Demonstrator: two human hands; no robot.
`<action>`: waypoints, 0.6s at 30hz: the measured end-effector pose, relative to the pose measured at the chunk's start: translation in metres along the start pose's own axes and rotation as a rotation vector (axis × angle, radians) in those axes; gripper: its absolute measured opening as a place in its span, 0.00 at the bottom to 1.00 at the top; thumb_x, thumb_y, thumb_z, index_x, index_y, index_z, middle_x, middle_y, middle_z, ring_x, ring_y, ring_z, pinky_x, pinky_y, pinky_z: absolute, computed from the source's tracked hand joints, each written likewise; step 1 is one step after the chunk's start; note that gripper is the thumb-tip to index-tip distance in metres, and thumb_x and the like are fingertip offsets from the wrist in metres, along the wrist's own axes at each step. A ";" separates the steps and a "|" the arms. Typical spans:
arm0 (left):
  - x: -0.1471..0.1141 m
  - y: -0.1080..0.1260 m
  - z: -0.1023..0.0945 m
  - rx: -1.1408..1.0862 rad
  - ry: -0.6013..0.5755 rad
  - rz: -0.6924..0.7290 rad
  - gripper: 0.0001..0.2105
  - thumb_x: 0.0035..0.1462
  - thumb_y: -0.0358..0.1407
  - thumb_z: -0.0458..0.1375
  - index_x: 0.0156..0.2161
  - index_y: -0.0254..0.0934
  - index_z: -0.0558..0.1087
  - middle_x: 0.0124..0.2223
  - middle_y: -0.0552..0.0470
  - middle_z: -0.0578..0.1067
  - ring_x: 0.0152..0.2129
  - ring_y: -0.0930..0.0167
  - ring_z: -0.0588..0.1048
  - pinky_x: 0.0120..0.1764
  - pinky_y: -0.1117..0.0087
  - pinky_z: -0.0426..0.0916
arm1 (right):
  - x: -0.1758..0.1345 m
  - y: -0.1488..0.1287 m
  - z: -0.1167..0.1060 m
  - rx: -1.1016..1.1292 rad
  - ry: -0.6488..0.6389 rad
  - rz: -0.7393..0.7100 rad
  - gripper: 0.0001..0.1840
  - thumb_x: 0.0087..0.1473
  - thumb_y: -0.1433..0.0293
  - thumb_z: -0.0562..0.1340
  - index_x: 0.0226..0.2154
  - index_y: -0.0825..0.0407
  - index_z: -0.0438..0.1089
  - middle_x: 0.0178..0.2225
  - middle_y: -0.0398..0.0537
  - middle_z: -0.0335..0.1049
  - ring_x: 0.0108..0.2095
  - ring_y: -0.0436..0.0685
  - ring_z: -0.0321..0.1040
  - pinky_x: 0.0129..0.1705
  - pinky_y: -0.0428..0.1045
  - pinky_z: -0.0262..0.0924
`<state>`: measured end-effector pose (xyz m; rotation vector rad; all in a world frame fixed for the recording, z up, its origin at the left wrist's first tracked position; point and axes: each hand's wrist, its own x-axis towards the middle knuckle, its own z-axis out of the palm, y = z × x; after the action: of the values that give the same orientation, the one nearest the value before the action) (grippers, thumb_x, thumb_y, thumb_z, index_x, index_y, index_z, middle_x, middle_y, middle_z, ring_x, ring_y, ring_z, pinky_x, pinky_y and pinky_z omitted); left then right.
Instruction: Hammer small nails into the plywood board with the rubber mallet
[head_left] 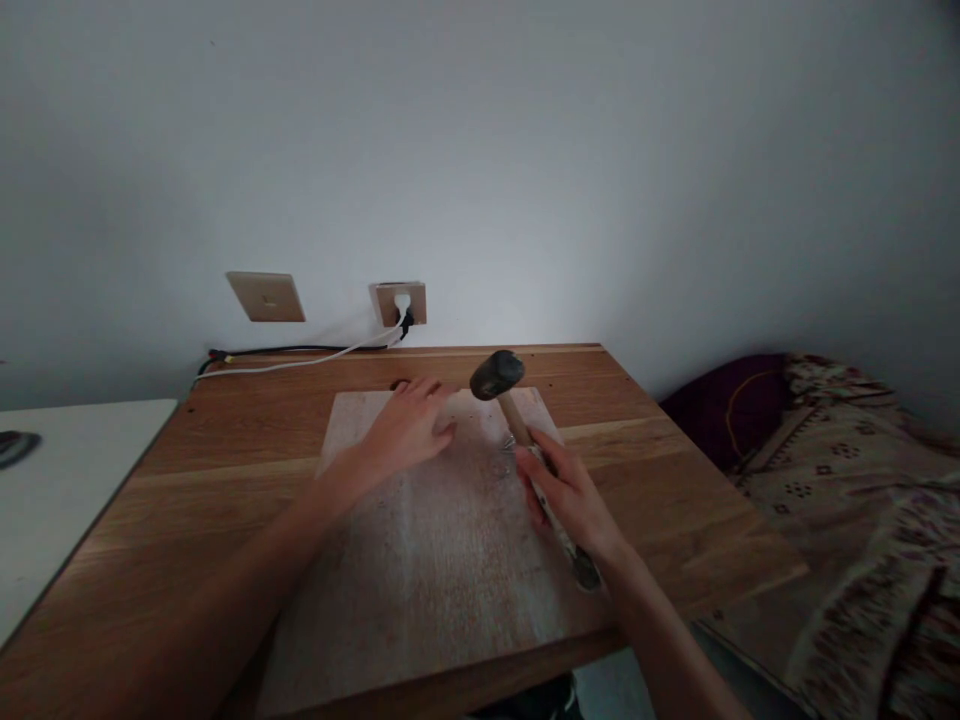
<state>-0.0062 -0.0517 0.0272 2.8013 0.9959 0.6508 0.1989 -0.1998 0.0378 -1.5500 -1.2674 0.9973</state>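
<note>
My right hand [562, 490] is wrapped around the handle of a mallet with a dark head [496, 374], held slanting over the right side of a pale, worn board [435, 580]. The mallet's head points away from me, toward the wall. Near the board's far edge, my left hand [412, 425] reaches over it with the thumb apart from the fingers; nothing shows in its grasp. A small dark thing [400, 384] peeks out just beyond those fingers. Some tiny shiny metal pieces [508, 442], perhaps nails, lie on the board beside the mallet handle.
The board rests on a wooden table [645, 470] against the wall. A wall socket [402, 304] has plugs and cables [315, 360] running left along the table's back. A white surface [75, 480] stands at left, patterned fabric [810, 500] and a purple cushion [727, 405] at right.
</note>
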 end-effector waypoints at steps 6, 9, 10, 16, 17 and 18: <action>-0.006 0.085 0.017 0.237 -0.163 0.461 0.05 0.66 0.31 0.59 0.40 0.35 0.78 0.36 0.46 0.81 0.40 0.62 0.79 0.45 0.61 0.71 | -0.007 0.001 -0.029 0.089 0.154 0.032 0.21 0.58 0.49 0.62 0.33 0.50 0.65 0.20 0.35 0.62 0.11 0.46 0.57 0.10 0.42 0.51; -0.008 0.108 0.032 0.321 -0.146 0.460 0.09 0.67 0.27 0.56 0.37 0.37 0.78 0.33 0.46 0.81 0.35 0.63 0.80 0.40 0.62 0.71 | -0.011 0.008 -0.035 0.106 0.149 0.050 0.21 0.59 0.49 0.62 0.36 0.50 0.67 0.20 0.35 0.63 0.11 0.46 0.57 0.10 0.42 0.51; -0.007 0.111 0.035 0.325 -0.154 0.455 0.09 0.66 0.27 0.56 0.37 0.37 0.78 0.33 0.46 0.81 0.34 0.63 0.80 0.39 0.61 0.71 | -0.013 0.010 -0.035 0.109 0.142 0.056 0.21 0.59 0.49 0.62 0.36 0.50 0.67 0.20 0.35 0.63 0.11 0.46 0.57 0.10 0.42 0.51; 0.006 0.074 0.024 0.189 -0.199 0.392 0.07 0.64 0.27 0.59 0.37 0.39 0.79 0.38 0.44 0.82 0.41 0.60 0.80 0.45 0.59 0.72 | -0.019 0.008 -0.030 0.091 0.093 0.048 0.22 0.59 0.48 0.62 0.32 0.50 0.65 0.17 0.34 0.59 0.11 0.46 0.54 0.11 0.43 0.51; 0.010 0.060 0.019 0.124 -0.185 0.295 0.07 0.63 0.27 0.60 0.38 0.39 0.80 0.39 0.45 0.82 0.42 0.60 0.80 0.46 0.59 0.71 | -0.019 0.007 -0.029 0.088 0.086 0.048 0.22 0.59 0.47 0.62 0.31 0.49 0.65 0.17 0.34 0.58 0.11 0.46 0.54 0.11 0.43 0.51; 0.013 0.045 0.015 0.047 -0.168 0.177 0.07 0.62 0.27 0.60 0.40 0.39 0.80 0.40 0.46 0.83 0.41 0.61 0.80 0.47 0.59 0.71 | -0.019 0.007 -0.027 0.089 0.079 0.049 0.22 0.59 0.47 0.62 0.31 0.49 0.65 0.16 0.34 0.58 0.11 0.46 0.54 0.11 0.43 0.52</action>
<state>0.0358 -0.0782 0.0284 2.9494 0.7501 0.4039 0.2239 -0.2231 0.0402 -1.5429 -1.1210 1.0004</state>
